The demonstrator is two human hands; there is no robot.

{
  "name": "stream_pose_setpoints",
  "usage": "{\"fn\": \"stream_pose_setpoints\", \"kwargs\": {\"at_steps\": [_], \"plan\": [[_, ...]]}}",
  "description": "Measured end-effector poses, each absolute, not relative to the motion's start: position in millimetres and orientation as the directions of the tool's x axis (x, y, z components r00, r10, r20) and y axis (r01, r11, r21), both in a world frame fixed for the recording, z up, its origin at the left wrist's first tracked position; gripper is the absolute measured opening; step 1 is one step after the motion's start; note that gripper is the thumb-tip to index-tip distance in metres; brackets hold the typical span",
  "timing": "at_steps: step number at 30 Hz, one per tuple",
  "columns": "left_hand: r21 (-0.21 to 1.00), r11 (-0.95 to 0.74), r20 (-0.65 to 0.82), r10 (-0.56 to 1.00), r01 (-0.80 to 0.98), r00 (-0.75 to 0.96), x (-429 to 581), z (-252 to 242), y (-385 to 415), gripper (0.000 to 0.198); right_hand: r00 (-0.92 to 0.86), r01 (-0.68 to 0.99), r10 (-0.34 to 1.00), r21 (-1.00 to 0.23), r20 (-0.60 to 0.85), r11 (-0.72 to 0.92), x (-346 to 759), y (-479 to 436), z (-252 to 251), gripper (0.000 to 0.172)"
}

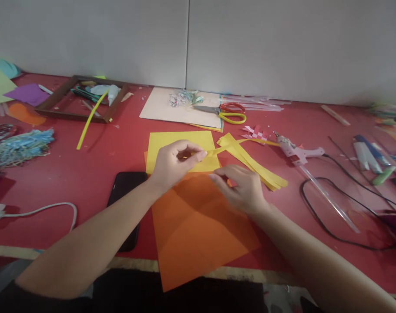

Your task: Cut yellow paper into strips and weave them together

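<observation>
My left hand (175, 164) is closed, with thumb and forefinger pinching a narrow yellow paper strip (220, 150) above the sheets. The strip runs off to the right, past a fanned bundle of yellow paper strips (250, 161), towards the glue gun. My right hand (242, 187) is held lower and to the right, over the orange paper sheet (198, 234). Its thumb and forefinger come together in a pinch; whatever lies between them is too small to make out. A yellow paper sheet (181, 138) lies behind my left hand, partly under the orange one.
A pink glue gun (297, 152) with a clear stick and black cord lies right. Behind are scissors (232, 113) on pale paper (155, 106) and a pink woven paper piece (256, 131). Left are a phone (128, 182), a wooden frame (59, 96) and blue tinsel (21, 148).
</observation>
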State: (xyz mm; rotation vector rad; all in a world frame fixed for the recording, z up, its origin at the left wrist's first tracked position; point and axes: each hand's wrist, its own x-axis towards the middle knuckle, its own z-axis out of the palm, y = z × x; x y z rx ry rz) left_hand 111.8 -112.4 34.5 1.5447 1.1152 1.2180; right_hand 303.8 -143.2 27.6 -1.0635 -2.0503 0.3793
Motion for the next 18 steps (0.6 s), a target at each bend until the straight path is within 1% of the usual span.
{"fn": "stream_pose_setpoints", "kwargs": {"at_steps": [2, 3, 5, 7, 9, 11, 14, 18], "plan": [[0.967, -0.238, 0.225, 0.964, 0.088, 0.141, 112.8, 34.1, -112.9, 0.021, -0.247, 0.471, 0.914, -0.785, 0.321, 0.403, 303.9, -140.5, 23.2, 0.024], [0.967, -0.24, 0.226, 0.962, 0.081, 0.155, 113.4, 33.8, -113.6, 0.022, -0.209, 0.403, 0.95, -0.864, 0.234, 0.301, 304.2, -138.9, 21.2, 0.028], [0.965, -0.248, 0.229, 0.956, 0.088, 0.185, 114.5, 32.8, -115.7, 0.023, -0.147, 0.258, 0.982, -0.955, 0.114, 0.15, 304.7, -136.0, 18.2, 0.033], [0.963, -0.255, 0.231, 0.949, 0.092, 0.216, 115.0, 32.1, -117.8, 0.024, -0.089, 0.146, 0.994, -0.986, 0.07, 0.083, 304.4, -134.5, 16.4, 0.032], [0.968, -0.242, 0.219, 0.945, 0.069, 0.243, 114.8, 31.6, -118.9, 0.026, -0.036, 0.065, 0.996, -0.995, 0.077, 0.079, 303.4, -134.4, 15.1, 0.026], [0.976, -0.213, 0.194, 0.942, 0.041, 0.275, 114.4, 31.1, -118.8, 0.034, -0.001, 0.016, 0.996, -0.996, 0.092, 0.092, 302.4, -135.0, 13.9, 0.023], [0.984, -0.169, 0.149, 0.947, 0.049, 0.284, 114.3, 30.2, -117.2, 0.042, 0.027, 0.017, 0.994, -0.994, 0.104, 0.103, 301.5, -136.2, 12.5, 0.022], [0.992, -0.122, 0.112, 0.962, 0.023, 0.25, 115.0, 29.4, -115.5, 0.039, 0.035, 0.104, 0.989, -0.985, 0.145, 0.141, 301.5, -137.4, 13.8, 0.023]]}}
